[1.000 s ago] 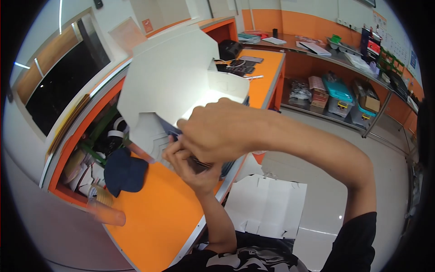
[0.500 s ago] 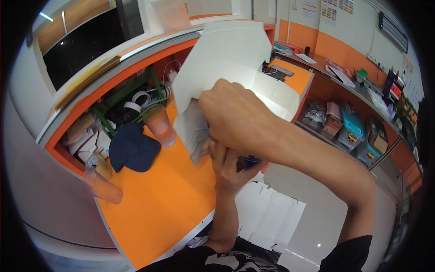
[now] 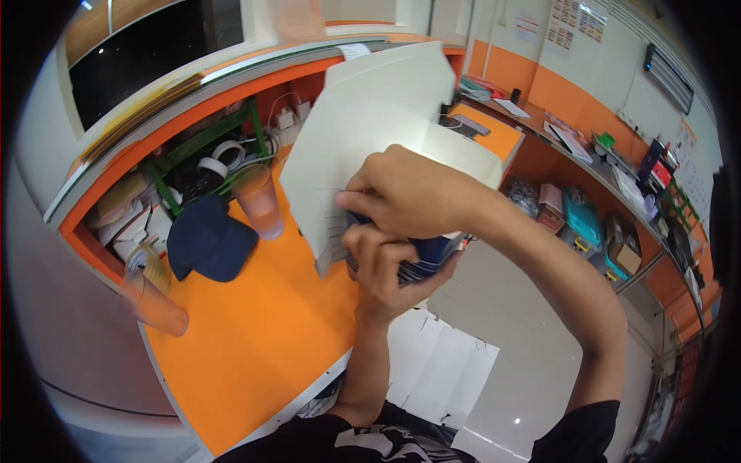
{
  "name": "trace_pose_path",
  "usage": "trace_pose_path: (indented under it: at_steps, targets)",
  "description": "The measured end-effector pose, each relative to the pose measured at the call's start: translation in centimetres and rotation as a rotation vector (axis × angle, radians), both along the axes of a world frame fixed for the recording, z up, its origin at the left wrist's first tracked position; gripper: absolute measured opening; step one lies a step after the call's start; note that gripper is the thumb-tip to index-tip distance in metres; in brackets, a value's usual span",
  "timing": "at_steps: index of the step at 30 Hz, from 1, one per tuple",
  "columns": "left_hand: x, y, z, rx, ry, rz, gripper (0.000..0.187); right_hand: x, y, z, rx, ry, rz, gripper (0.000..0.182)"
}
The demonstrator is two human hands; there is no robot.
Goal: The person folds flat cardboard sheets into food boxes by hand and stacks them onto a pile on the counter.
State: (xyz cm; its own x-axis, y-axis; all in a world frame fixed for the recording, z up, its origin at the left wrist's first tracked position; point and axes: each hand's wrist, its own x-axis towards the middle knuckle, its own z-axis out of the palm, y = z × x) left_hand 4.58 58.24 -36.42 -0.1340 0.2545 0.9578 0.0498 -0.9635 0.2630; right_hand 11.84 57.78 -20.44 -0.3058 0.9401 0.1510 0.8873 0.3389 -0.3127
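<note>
Large white card sheets [image 3: 363, 100] stand raised in front of me, with several layered edges showing at their lower left. My right hand [image 3: 417, 189] is closed at these sheets, thumb and fingers pinched near their lower part. Below it, my left hand [image 3: 382, 266] curls its fingers around a dark blue object with pale stripes [image 3: 436, 255], pressed close against the sheets. Both hands cover much of that blue object, so its kind cannot be made out. A bright, curved white panel [image 3: 463, 158] shows behind my right wrist.
On the orange table [image 3: 255, 347] are a navy cap [image 3: 212, 239], a clear cup [image 3: 258, 201], another cup lying tilted [image 3: 158, 305] and a tape roll [image 3: 150, 266]. White sheets [image 3: 440, 363] lie below my hands. Shelves with boxes [image 3: 583, 220] line the right.
My right hand's fingers have opened out from a fist into a pinch at the sheets. The sheets have tilted slightly, and more of the dark blue object shows. The view has shifted a little.
</note>
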Motion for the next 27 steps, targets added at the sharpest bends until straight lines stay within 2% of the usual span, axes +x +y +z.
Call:
trace_pose_path:
  at_steps: [2,4,6,8,13,15,16,18,19,22,27]
  targets:
    - [0.3,0.2,-0.2,-0.013,-0.03,-0.081,0.054,0.9,-1.4,1.4,-0.064,0.043,-0.024,0.047]
    - [0.1,0.1,1.1,-0.002,-0.027,0.043,0.06,2.6,-2.2,2.3,-0.123,0.095,-0.053,0.052]
    - [-0.2,0.2,1.5,0.04,0.048,0.054,0.065,5.8,-2.2,2.4,0.158,0.268,-0.086,0.045]
    - [-0.5,0.2,1.3,0.05,0.197,0.095,0.065,9.6,-1.7,2.3,0.481,0.12,-0.253,0.044]
    - [-0.3,-0.3,1.4,0.05,0.139,0.094,0.047,17.3,0.8,-2.9,0.626,0.105,-0.342,0.042]
    - [0.0,0.0,1.4,0.077,0.13,0.05,0.049,17.5,1.0,-3.8,0.356,0.397,-0.302,0.042]
    - [0.0,0.1,1.4,0.085,0.11,0.021,0.051,17.8,1.1,-4.0,0.369,0.405,-0.312,0.042]
    - [-0.2,0.1,1.5,0.114,0.157,0.039,0.054,17.6,1.3,-3.8,0.022,0.633,-0.316,0.041]
    - [-0.1,0.3,1.1,0.122,0.143,0.029,0.054,17.5,1.3,-3.8,0.032,0.641,-0.318,0.041]
    - [-0.2,0.3,1.0,0.15,0.118,0.05,0.055,17.1,1.4,-4.0,0.201,0.442,-0.22,0.038]
    - [-0.2,0.0,0.7,0.188,0.181,0.215,0.041,16.3,2.0,-2.7,0.253,0.287,-0.232,0.028]
